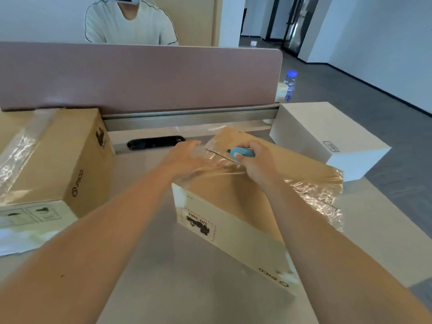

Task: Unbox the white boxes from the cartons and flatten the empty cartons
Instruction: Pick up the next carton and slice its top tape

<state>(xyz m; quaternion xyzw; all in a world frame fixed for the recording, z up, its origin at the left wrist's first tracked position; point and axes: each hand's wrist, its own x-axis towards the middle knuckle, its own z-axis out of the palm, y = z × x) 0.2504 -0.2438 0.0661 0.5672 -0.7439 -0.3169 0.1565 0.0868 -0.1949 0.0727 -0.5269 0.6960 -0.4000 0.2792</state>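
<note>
A: Centre carton [245, 195]?
B: Brown corrugated, taped shut, glossy clear tape [315, 192] across its top; contents unseen. It sits mid-tabletop [163, 265].
A: Hands?
B: Right hand [254, 164] fingers clenched around a blue cutter [240, 153] on the carton's far edge. Left hand [187, 157] fingers flat, released, pressing the carton's top.
A: Others?
B: Second sealed carton [53, 160] left of it; smooth white box [327, 136] right of it.
</note>
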